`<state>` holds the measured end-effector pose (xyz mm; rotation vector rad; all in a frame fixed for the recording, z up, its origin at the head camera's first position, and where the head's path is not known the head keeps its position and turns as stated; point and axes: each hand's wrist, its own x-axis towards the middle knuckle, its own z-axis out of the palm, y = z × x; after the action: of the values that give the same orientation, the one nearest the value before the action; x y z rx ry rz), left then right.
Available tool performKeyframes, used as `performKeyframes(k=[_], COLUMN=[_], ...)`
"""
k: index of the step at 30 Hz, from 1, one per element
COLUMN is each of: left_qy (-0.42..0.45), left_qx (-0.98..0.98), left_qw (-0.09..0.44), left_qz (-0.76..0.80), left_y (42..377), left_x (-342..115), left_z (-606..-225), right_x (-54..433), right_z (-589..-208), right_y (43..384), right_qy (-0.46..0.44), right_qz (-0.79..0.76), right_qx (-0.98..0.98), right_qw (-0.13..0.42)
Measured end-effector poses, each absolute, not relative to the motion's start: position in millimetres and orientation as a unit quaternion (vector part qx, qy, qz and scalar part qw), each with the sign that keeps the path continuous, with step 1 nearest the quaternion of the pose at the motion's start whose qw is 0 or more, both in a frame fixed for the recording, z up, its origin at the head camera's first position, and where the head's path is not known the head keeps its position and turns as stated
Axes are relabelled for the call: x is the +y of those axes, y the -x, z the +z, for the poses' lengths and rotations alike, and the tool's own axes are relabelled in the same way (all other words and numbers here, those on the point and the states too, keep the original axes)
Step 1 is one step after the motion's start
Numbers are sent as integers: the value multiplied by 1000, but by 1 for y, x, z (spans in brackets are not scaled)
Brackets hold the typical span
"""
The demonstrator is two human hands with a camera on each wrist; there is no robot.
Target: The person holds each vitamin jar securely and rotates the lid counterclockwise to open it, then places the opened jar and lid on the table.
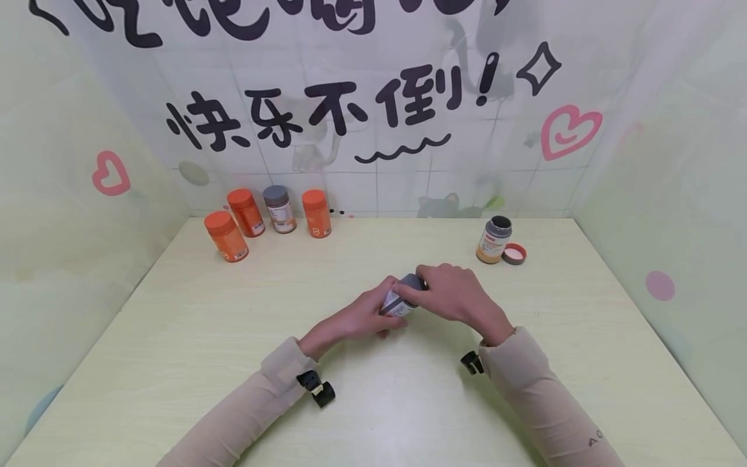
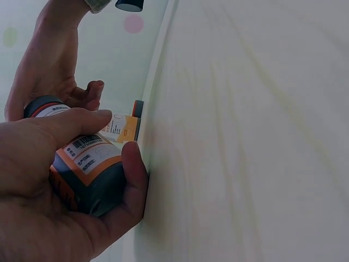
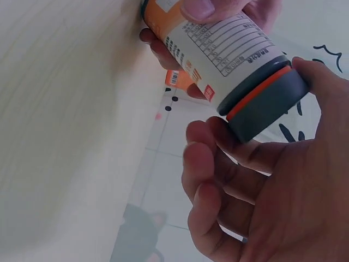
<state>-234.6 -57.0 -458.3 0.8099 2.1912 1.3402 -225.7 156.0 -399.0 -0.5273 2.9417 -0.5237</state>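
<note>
Clock: read in the head view, 12 at the top, with the held jar [image 1: 395, 306] at the centre
Table: pale, faintly grained surface [image 1: 175, 337], its far edge meeting the back wall [image 1: 403, 191]
Walls: back wall with grid lines, large dark characters towards 12 and a pink heart [image 1: 544, 139] between 1 and 2; pale green side walls, the one at 3 bearing a purple spot [image 1: 660, 285]
Held jar: between the two hands near the middle of the table, tilted, its grey cap [image 1: 413, 281] towards 1; whether its base touches the table cannot be told
Left hand [image 1: 363, 316]: thumb and fingers wrapped round the jar's body
Right hand [image 1: 454, 293]: thumb and index finger pinching the cap's rim
Far jars: three orange jars [image 1: 316, 214] and a grey-capped jar [image 1: 282, 215], all upright, around 10
Open jar [image 1: 493, 244]: upright at 2, dark mouth uncovered, loose lid [image 1: 514, 254] just beside it
Left wrist view alone: a barcode [image 2: 87, 141] on the held jar
Right wrist view alone: a ruled panel [image 3: 232, 46] on its white label
Both wrist views, not head: an orange ring [image 3: 259, 91] below the cap
</note>
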Motion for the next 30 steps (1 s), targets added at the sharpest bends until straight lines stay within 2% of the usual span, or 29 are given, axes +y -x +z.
performKeyframes(k=[30], left_qy=[-290], left_qx=[794], left_qw=[226], left_qz=[485], left_y=[234], left_x=[-57], left_z=[-457], right_x=[159], right_z=[-397], right_y=[229], right_qy=[204], right_qz=[-195], right_qx=[956], right_qw=[84])
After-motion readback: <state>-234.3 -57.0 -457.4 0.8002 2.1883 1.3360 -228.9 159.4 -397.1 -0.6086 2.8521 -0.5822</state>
